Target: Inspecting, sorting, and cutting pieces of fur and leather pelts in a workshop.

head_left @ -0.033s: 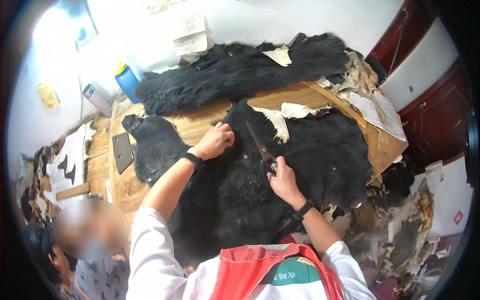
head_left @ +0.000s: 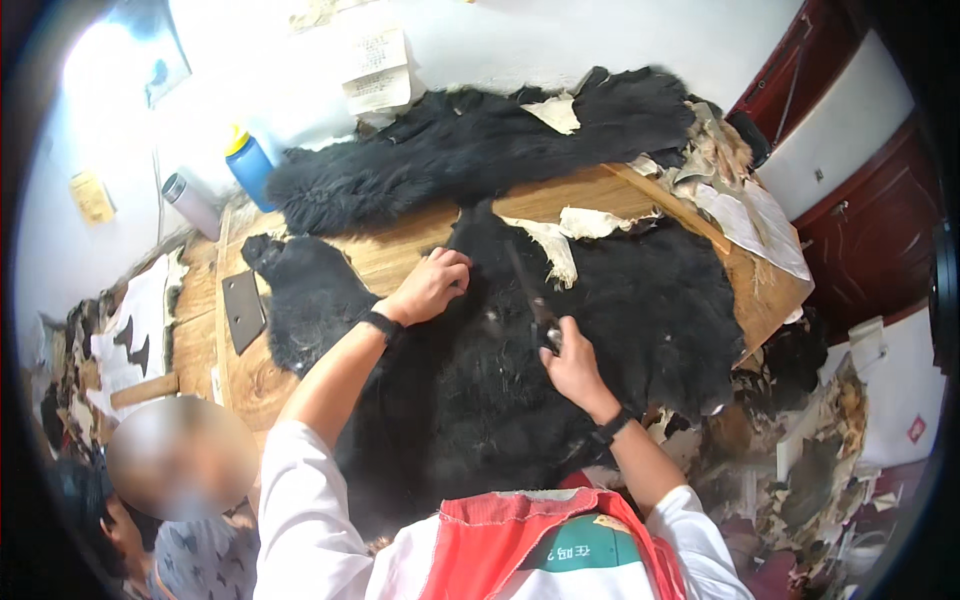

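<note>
A large black fur pelt point(head_left: 470, 400) is spread over the wooden table in front of me. My left hand point(head_left: 432, 285) is closed on it near its narrow upper part, fingers curled into the fur. In my right hand point(head_left: 575, 372) is a long, dark-bladed tool that looks like a pair of shears point(head_left: 538, 305). Its blades lie over the fur, pointing up and slightly left, and my fingers wrap round the handles. Pale strips of hide point(head_left: 555, 245) lie on the pelt beyond the blades.
Another black fur point(head_left: 480, 145) lies along the wall. On the left are a dark flat plate point(head_left: 243, 310), a blue bottle point(head_left: 250, 168) and a pale flask point(head_left: 192, 205). A person point(head_left: 205, 555) is at the lower left. Hide scraps point(head_left: 820, 460) pile up on the right.
The shears have swung a little to the right, with their blade tip shifted right. My right hand has moved slightly; my left hand stays at the same spot on the pelt.
</note>
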The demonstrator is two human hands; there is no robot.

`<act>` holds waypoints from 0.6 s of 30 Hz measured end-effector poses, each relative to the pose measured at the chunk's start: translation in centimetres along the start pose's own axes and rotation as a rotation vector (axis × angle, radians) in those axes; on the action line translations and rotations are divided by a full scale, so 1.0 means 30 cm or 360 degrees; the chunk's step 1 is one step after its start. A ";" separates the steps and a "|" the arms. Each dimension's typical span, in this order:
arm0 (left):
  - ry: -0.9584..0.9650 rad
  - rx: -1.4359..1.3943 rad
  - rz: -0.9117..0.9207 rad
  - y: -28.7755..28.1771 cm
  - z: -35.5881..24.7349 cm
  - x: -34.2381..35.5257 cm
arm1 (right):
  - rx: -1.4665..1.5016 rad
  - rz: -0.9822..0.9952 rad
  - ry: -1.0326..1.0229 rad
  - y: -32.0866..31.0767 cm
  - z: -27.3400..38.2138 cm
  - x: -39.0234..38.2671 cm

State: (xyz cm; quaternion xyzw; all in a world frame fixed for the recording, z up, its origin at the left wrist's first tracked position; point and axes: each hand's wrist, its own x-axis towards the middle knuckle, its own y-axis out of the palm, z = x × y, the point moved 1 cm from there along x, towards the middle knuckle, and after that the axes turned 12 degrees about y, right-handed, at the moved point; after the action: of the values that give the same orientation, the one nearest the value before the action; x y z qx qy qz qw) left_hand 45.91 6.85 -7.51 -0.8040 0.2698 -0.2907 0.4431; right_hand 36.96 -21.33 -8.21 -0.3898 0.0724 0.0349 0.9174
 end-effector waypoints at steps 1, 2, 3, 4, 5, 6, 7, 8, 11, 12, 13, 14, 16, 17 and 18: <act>0.0121 -0.0158 -0.0187 -0.005 0.001 -0.006 | 0.0296 0.0015 -0.0048 -0.012 -0.039 0.006; 0.0237 -0.0330 -0.0371 -0.009 -0.007 -0.009 | 0.0529 0.0111 0.0099 -0.059 -0.020 -0.021; 0.0250 -0.0352 -0.0364 -0.012 -0.009 -0.010 | 0.0669 0.0169 0.0090 -0.072 -0.062 -0.020; 0.0114 -0.0354 -0.0282 -0.034 -0.034 -0.010 | 0.0836 0.0205 0.0185 -0.096 -0.061 -0.034; -0.0023 -0.0354 -0.0197 -0.039 -0.040 -0.009 | 0.1004 0.0240 0.0280 -0.112 -0.053 -0.048; -0.0014 -0.0379 -0.0188 -0.025 -0.028 -0.007 | 0.0997 0.0228 0.0304 -0.104 -0.061 -0.047; -0.0011 -0.0435 -0.0185 -0.022 -0.011 0.002 | 0.1108 0.0248 0.0398 -0.093 -0.065 -0.030; -0.0010 -0.0491 -0.0182 -0.020 0.001 0.009 | 0.1219 0.0268 0.0491 -0.087 -0.066 -0.017; -0.0188 -0.0516 -0.0179 -0.055 -0.016 0.003 | 0.0678 0.0128 0.0495 -0.105 -0.036 -0.013; -0.0185 -0.0539 -0.0171 -0.077 -0.043 0.008 | 0.0668 0.0124 0.0518 -0.113 -0.011 -0.025; 0.0100 -0.0523 -0.0251 -0.107 -0.086 0.018 | 0.0335 -0.0093 0.0379 -0.128 0.033 -0.040; 0.0376 -0.0501 -0.0336 -0.112 -0.114 0.020 | -0.0001 -0.0295 0.0229 -0.135 0.080 -0.055; 0.0456 -0.0424 -0.0246 -0.080 -0.117 0.033 | 0.0129 -0.0256 0.0176 -0.123 0.194 -0.078; 0.0548 -0.0318 -0.0154 -0.070 -0.119 0.039 | 0.0277 -0.0233 0.0106 -0.103 0.240 -0.076; 0.0508 -0.0334 -0.0209 -0.050 -0.115 0.038 | 0.0191 -0.0190 0.0059 -0.074 0.266 -0.072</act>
State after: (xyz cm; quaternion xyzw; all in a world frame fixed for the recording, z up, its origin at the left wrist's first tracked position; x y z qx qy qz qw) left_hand 44.52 4.84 -4.42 -0.8053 0.3125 -0.4130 0.2886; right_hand 35.93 -17.12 -0.81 -0.3385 0.0678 -0.0315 0.9380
